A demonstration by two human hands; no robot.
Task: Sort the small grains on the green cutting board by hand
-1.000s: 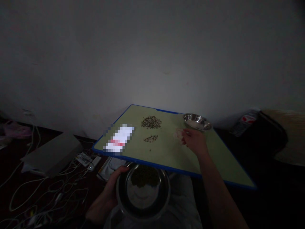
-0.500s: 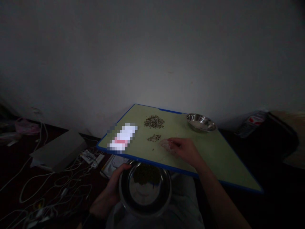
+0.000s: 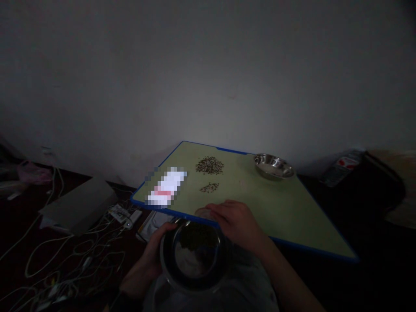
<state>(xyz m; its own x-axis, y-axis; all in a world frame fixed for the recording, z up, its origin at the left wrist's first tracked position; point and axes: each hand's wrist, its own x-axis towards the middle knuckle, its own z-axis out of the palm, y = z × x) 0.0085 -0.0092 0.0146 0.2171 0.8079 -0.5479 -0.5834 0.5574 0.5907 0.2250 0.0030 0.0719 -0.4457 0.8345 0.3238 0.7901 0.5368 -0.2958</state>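
My left hand [image 3: 154,253] grips the rim of a steel bowl [image 3: 191,284] from its left side, just under the table's front edge. Small dark greenish grains [image 3: 195,236] lie in the far part of that bowl. Over the front edge, above the bowl's right side, my right hand [image 3: 235,223] is closed on a thin, clear plastic piece [image 3: 204,213]; its exact kind is unclear in the dim light. Farther back on the tabletop lie a small scatter of dark seeds [image 3: 209,187] and a larger heap of mixed dark and pale seeds [image 3: 209,165].
The pale green folding table [image 3: 279,216] has a blue rim and stands near the wall. A second steel bowl [image 3: 273,167] sits at its back right. A lit, blurred-out screen [image 3: 167,186] lies at its left. Cables [image 3: 87,260] and a box [image 3: 79,206] cover the floor leftward.
My right hand has moved toward me and left with the clear plastic piece, from beside the small scatter to the table's front edge. A lone seed near the scatter no longer shows.
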